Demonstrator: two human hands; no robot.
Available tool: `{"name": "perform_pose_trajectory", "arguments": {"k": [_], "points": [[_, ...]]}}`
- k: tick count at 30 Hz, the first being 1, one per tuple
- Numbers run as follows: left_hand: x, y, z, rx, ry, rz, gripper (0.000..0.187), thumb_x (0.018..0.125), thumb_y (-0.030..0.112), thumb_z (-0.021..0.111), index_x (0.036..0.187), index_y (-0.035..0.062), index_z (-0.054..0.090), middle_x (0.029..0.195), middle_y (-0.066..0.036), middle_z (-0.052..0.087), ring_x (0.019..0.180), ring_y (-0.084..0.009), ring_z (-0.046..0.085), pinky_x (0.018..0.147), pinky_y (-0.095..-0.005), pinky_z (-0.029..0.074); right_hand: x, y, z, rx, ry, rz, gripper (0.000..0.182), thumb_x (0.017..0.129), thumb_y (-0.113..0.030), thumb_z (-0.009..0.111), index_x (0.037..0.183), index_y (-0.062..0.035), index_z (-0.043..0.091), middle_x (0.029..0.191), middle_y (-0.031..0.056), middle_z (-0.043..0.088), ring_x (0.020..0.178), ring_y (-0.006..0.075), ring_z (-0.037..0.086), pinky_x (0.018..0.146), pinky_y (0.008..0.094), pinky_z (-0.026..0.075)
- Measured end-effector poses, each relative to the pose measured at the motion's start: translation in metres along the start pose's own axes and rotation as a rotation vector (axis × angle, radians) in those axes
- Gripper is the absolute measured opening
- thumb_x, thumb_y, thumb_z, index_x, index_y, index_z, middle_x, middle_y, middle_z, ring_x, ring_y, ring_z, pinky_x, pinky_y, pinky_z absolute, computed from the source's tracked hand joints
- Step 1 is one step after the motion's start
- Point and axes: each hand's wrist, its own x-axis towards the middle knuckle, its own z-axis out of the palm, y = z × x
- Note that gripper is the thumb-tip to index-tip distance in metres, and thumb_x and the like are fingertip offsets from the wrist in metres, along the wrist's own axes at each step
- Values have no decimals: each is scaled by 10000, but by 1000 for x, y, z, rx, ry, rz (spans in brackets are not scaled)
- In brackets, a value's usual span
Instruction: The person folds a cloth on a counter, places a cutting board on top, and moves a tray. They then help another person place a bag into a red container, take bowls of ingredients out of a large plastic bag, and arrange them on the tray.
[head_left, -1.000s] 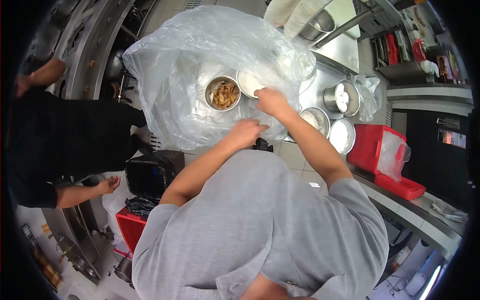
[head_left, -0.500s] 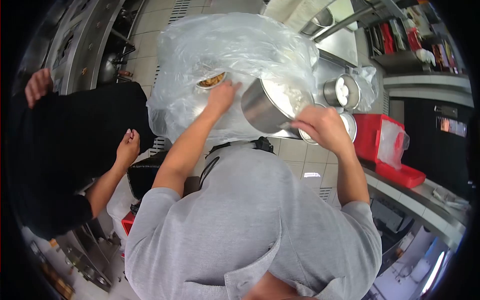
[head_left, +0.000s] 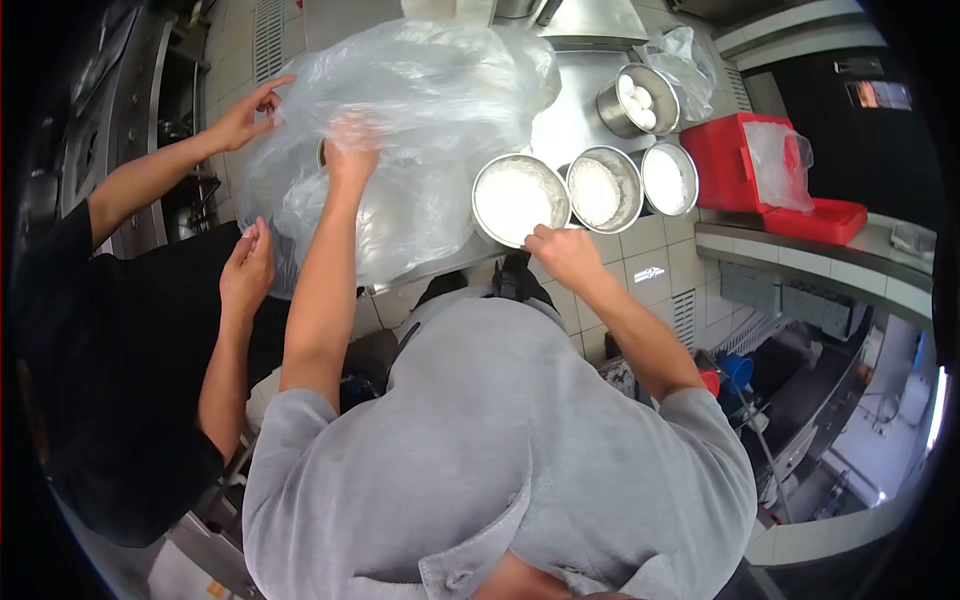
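Observation:
My right hand (head_left: 568,257) pinches the near rim of a steel pot (head_left: 482,217) filled with white powder, which stands upright on the counter. Two smaller steel pots, a middle one (head_left: 632,212) and a right one (head_left: 690,190), also hold white contents. Over the large clear plastic sheet (head_left: 430,110) is my left hand (head_left: 352,145), its fingers smeared by motion. Beside that hand a sliver of a bowl's rim (head_left: 322,153) shows; the sheet and hand hide most of it.
A co-worker's upper hand (head_left: 245,118) and lower hand (head_left: 247,265) are at the sheet's left edge. Behind the pots stands a steel pot (head_left: 612,108) of white eggs (head_left: 636,97). A red box (head_left: 720,165) with its lid open sits on the right-hand ledge.
The powder pot has gone from tilted to upright, close to the front edge. My left hand moved left over the sheet. The co-worker's hands came to the sheet, and the view shifted.

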Motion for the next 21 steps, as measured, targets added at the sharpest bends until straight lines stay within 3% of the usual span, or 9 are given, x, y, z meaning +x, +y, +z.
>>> {"name": "perform_pose_trajectory", "arguments": {"k": [3, 7, 10, 11, 12, 14, 16, 18, 21], "points": [[19, 6, -27, -170, -2, -160, 172, 730, 109, 581, 860, 29, 661, 824, -164, 627, 752, -313, 613, 672, -411, 486, -2, -2, 17, -52, -28, 97, 42, 728, -71, 566, 758, -83, 592, 771, 91, 601, 619, 250, 636, 491, 371, 494], [10, 25, -55, -515, -84, -181, 393, 724, 93, 564, 1115, 68, 595, 739, -166, 598, 633, -298, 585, 606, -399, 473, -3, -3, 8, -140, -228, 200, 126, 745, -89, 590, 865, -81, 629, 818, 102, 609, 642, 274, 635, 546, 376, 510], [-24, 60, -41, -726, -395, -247, 623, 712, 32, 516, 1321, 158, 471, 822, -153, 606, 585, -195, 496, 616, -342, 461, 39, -44, -83, 387, 105, 67, 135, 778, -130, 629, 889, -60, 659, 793, 128, 619, 687, 351, 605, 663, 406, 499], [-26, 78, -53, -846, -619, -234, 624, 740, 75, 563, 1347, 113, 423, 806, -162, 607, 715, -248, 592, 681, -392, 476, 62, -62, -108, 558, 107, 25, 117, 784, -126, 617, 865, -50, 655, 776, 140, 617, 683, 354, 601, 660, 415, 494], [-52, 88, -3, -1085, -358, 42, 585, 753, 71, 553, 1327, 89, 442, 917, -204, 613, 872, -246, 609, 761, -398, 474, 85, -74, -119, 727, 106, -14, 107, 791, -122, 606, 842, -39, 651, 758, 152, 614, 678, 357, 596, 656, 424, 489], [-68, 123, 19, -1270, -201, 173, 577, 754, 67, 538, 1321, 65, 434, 1019, -228, 601, 987, -304, 588, 822, -395, 462, 144, -85, -98, 795, 79, -31, 153, 816, -145, 586, 838, -8, 649, 710, 157, 611, 681, 316, 622, 666, 399, 487], [-69, 135, 4, -874, -642, 157, 586, 746, 66, 531, 1321, 47, 417, 972, -237, 610, 922, -356, 593, 791, -419, 472, 208, -72, -37, 485, 178, -10, 168, 822, -117, 546, 883, 12, 633, 835, 194, 630, 784, 345, 628, 714, 434, 488], [-62, 139, -25, -885, -674, 88, 592, 745, 64, 526, 1324, 39, 406, 923, -235, 615, 886, -376, 589, 775, -436, 473, 238, -44, -6, 122, 95, 344, 195, 832, -79, 495, 957, 17, 611, 971, 196, 634, 901, 406, 603, 741, 429, 508], [-61, 133, -45, -896, -673, 7, 611, 753, 60, 525, 1341, 14, 371, 836, -225, 618, 792, -389, 588, 739, -445, 466, 250, 29, 54, 194, 169, 350, 328, 890, -152, 389, 1131, 13, 538, 1171, 201, 568, 1079, 379, 540, 908, 442, 441]]}}
